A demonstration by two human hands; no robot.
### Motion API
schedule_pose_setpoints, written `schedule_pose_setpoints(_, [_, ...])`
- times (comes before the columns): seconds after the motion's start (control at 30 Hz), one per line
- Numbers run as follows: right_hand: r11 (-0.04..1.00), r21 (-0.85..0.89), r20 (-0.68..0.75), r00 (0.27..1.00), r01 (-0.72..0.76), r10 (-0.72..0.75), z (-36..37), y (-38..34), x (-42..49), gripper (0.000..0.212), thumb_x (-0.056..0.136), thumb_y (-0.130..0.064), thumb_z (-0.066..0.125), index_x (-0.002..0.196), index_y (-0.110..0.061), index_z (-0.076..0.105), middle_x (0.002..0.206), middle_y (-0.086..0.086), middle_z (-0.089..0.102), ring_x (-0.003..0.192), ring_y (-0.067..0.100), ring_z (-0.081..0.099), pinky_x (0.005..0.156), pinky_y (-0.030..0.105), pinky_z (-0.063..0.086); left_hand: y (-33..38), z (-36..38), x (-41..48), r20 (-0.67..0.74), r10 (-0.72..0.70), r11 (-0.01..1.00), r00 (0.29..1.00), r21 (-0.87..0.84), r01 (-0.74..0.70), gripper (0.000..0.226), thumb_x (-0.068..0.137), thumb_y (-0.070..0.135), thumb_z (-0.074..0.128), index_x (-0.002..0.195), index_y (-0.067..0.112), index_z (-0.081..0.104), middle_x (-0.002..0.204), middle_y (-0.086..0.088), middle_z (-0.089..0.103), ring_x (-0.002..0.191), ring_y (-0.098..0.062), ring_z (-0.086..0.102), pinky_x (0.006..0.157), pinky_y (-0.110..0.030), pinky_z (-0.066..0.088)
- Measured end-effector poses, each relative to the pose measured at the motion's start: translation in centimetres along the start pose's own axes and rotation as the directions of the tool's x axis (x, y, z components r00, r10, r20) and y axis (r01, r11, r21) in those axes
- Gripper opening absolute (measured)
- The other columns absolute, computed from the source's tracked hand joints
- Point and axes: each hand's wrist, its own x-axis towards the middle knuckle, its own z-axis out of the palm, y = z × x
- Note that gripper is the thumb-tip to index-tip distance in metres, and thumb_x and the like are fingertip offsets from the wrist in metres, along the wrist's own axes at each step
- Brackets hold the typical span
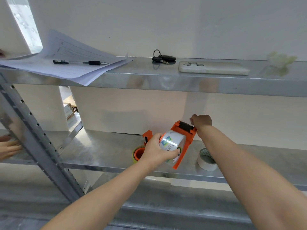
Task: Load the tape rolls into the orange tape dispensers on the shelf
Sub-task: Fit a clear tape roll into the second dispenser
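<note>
An orange tape dispenser [186, 138] is held above the middle metal shelf [99, 151], with a clear printed tape roll [172, 142] seated in it. My left hand [157, 150] grips the roll and the dispenser's side. My right hand [201, 122] pinches something at the toothed cutter end; the tape strip itself is too thin to make out. A second orange dispenser [147, 137] with a yellowish roll [137, 154] on its hub stands on the shelf behind my left hand. To the right on the shelf lies a loose white tape roll [206, 159].
On the upper shelf [166, 82] lie papers [66, 63] with a pen [83, 62], car keys [163, 58], a phone [213, 68] face down and a pale object [282, 61] at far right. A perforated steel upright [38, 138] slants at left. Another person's fingers [8, 146] show at the left edge.
</note>
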Motion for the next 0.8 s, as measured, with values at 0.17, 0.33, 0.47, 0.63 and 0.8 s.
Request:
schedule_pose_setpoints(0.17, [0.946,-0.027,0.36,0.88,-0.323,0.311,-1.8,-0.2,-0.4,0.018,0.079,-0.012,0.047,0.062,-0.014,0.045,0.061,0.005,0.05,0.058,0.019,0.051,0.06,0.029,0.048,0.8,-0.4,0.2,-0.062,0.029,0.999,0.998,0.024,-0.027,0.044,0.051,0.031,0.08,0.084,0.029,0.051,0.084,0.006,0.064,0.075,-0.01,0.065,0.065,-0.029,0.055])
schedule_pose_setpoints(0.33, [0.876,0.003,0.646,0.67,-0.482,0.366,-3.5,0.7,0.3,0.014,0.071,-0.022,0.057,0.062,-0.012,0.058,0.061,0.007,0.064,0.056,0.021,0.065,0.06,0.031,0.058,1.2,-1.4,0.0,0.016,0.066,0.998,0.998,-0.009,-0.066,0.045,0.052,0.025,0.08,0.086,0.032,0.052,0.083,0.01,0.065,0.073,-0.001,0.066,0.068,-0.026,0.057])
schedule_pose_setpoints(0.47, [0.842,0.091,0.734,0.607,-0.532,0.304,-3.4,2.6,-0.1,0.016,0.064,-0.027,0.065,0.072,-0.012,0.064,0.069,0.005,0.067,0.065,0.018,0.066,0.064,0.028,0.058,0.9,-1.5,-0.2,0.047,0.045,0.999,0.998,0.001,-0.045,0.046,0.053,0.026,0.081,0.09,0.029,0.053,0.091,0.002,0.066,0.083,-0.012,0.068,0.073,-0.035,0.058])
schedule_pose_setpoints(0.63, [0.839,0.236,0.765,0.626,-0.49,0.151,-1.9,4.5,-1.6,0.039,0.077,-0.022,0.065,0.112,-0.005,0.063,0.115,0.015,0.062,0.109,0.026,0.059,0.101,0.038,0.046,0.0,-0.9,0.3,-0.006,-0.033,0.991,0.999,-0.131,0.032,0.04,0.064,0.017,0.08,0.095,0.019,0.054,0.093,-0.003,0.066,0.086,-0.017,0.066,0.076,-0.035,0.057])
schedule_pose_setpoints(0.8, [0.858,0.434,0.502,0.865,-0.273,0.022,-0.2,7.6,-4.6,0.026,0.092,-0.02,0.044,0.103,-0.008,0.064,0.104,0.016,0.065,0.096,0.029,0.062,0.09,0.04,0.05,-1.4,-0.5,1.4,-0.056,-0.168,0.916,0.984,-0.377,0.134,0.039,0.065,0.019,0.077,0.099,0.012,0.059,0.087,-0.006,0.069,0.074,-0.016,0.067,0.066,-0.03,0.055])
